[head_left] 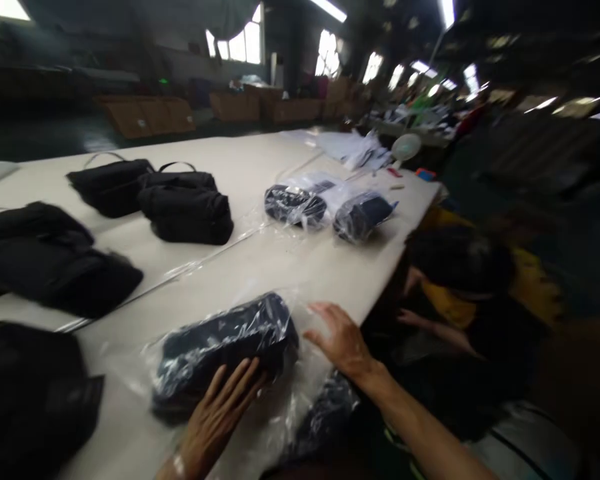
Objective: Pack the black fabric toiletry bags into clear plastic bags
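Observation:
A dark bag in clear plastic lies on the pale table in front of me. My left hand rests flat on its near side, fingers spread. My right hand is just beyond the bag's right end, fingers apart and holding nothing. Below my right hand, another plastic-wrapped dark bag sits at the table's near edge, partly blurred. Loose clear plastic spreads around both bags.
Several black bags stand on the left, one with a raised handle. Farther back lie two wrapped bags and white plastic sheets. A person is low beside the table's right edge.

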Available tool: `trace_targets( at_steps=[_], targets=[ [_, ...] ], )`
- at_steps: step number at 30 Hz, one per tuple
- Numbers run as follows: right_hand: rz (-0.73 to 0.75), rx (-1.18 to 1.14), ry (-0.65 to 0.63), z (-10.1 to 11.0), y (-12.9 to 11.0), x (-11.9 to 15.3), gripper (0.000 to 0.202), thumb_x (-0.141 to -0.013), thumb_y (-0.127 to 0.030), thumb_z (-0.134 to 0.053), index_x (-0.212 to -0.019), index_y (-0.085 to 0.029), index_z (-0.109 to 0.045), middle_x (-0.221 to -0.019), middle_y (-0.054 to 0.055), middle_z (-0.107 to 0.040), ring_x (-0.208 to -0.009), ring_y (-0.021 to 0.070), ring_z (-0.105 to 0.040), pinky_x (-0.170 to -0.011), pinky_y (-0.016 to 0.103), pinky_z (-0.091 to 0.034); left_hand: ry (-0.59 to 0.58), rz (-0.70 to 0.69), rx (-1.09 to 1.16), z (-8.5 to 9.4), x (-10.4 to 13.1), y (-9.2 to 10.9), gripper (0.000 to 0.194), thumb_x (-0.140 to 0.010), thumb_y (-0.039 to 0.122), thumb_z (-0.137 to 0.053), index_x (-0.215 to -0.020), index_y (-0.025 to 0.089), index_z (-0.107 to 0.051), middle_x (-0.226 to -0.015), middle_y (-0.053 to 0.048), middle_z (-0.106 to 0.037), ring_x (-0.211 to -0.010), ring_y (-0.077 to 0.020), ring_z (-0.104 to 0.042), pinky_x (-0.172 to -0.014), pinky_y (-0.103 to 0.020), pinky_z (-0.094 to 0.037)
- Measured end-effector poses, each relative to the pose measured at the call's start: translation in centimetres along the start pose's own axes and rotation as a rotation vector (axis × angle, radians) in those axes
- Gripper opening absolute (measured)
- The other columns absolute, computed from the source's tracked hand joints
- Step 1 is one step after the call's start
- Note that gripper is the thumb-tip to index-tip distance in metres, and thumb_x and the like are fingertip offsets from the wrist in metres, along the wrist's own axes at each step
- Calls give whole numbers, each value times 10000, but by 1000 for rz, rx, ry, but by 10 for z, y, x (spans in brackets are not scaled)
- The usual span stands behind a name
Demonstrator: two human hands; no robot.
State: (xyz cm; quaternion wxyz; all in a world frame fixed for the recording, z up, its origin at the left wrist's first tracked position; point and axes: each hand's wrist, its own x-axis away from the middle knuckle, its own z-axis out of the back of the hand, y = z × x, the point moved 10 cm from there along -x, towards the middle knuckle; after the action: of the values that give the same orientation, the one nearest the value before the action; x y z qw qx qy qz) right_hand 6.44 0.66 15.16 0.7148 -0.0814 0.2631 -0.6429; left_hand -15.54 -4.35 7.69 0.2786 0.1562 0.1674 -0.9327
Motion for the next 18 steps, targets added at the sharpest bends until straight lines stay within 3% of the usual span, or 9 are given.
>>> trace_targets(
  at_steps=[2, 4, 6, 8, 10, 12, 13, 15, 18],
  targets=[
    [223, 27, 84, 6, -46, -14, 589, -912, -477, -582, -1423, -212, -453, -1449, 121, -489, -1370, 311, -397, -1158, 508, -301, -80, -52, 8, -14, 14, 16, 608, -865, 18, -381, -1399, 297, -464, -1569, 4, -350, -1456, -178, -274, -1234, -433, -87],
    [470, 35, 16, -22, -89, -13, 644, -903, -440, -610, -1470, -244, -377, -1527, 91, -391, -1449, 319, -250, -1201, 568, -160, -145, -104, 71, -29, 33, 30, 564, -874, 16, -405, -1383, 248, -483, -1552, -16, -384, -1416, -177, -353, -1209, -388, -206],
    [645, 43, -112, -60, -114, -2, 715, -852, -355, -696, -1476, -255, -360, -1525, 85, -400, -1450, 309, -250, -1208, 575, -129, -207, -121, 185, -37, 56, 38, 531, -890, 50, -428, -1394, 213, -462, -1494, -37, -471, -1369, -187, -428, -1158, -358, -326],
    [684, 49, -204, -83, -115, 4, 792, -797, -302, -759, -1477, -248, -357, -1513, 99, -418, -1436, 308, -283, -1205, 576, -147, -272, -70, 361, -36, 82, 38, 498, -902, 84, -434, -1371, 241, -485, -1398, -31, -579, -1285, -189, -528, -1087, -329, -426],
    [654, 18, -221, -82, -105, 1, 777, -808, -350, -745, -1475, -240, -362, -1508, 106, -422, -1429, 305, -303, -1198, 578, -181, -312, 182, 539, -31, 107, 17, 357, -928, 168, -447, -1228, 293, -594, -1216, -16, -698, -1097, -178, -655, -957, -277, -522],
    [592, -42, -139, -61, -93, -6, 718, -863, -430, -666, -1478, -222, -358, -1507, 112, -420, -1431, 300, -304, -1190, 578, -215, -260, 661, 607, -24, 141, -30, 200, -923, 350, -507, -1054, 280, -640, -1036, -35, -734, -915, -196, -703, -832, -279, -573],
    [551, -63, -73, -49, -86, -9, 710, -889, -447, -625, -1489, -202, -336, -1507, 124, -415, -1435, 299, -299, -1187, 578, -226, -198, 938, 586, -18, 164, -56, 272, -883, 468, -548, -1035, 257, -625, -1026, -61, -717, -895, -228, -700, -816, -319, -585],
    [486, -57, 21, -36, -76, -10, 716, -916, -423, -587, -1510, -165, -282, -1517, 147, -396, -1448, 311, -269, -1186, 592, -220, -60, 1361, 538, -7, 202, -91, 649, -745, 668, -604, -1186, 195, -544, -1212, -147, -624, -1052, -331, -646, -907, -461, -562],
    [567, -16, -48, -54, -77, 8, 669, -917, -238, -570, -1516, -186, -276, -1513, 111, -416, -1460, 301, -241, -1197, 591, -195, 5, 1556, 740, -24, 205, -107, 1081, -599, 777, -634, -1399, 109, -345, -1440, -228, -439, -1301, -426, -461, -1053, -570, -444]
  ],
)
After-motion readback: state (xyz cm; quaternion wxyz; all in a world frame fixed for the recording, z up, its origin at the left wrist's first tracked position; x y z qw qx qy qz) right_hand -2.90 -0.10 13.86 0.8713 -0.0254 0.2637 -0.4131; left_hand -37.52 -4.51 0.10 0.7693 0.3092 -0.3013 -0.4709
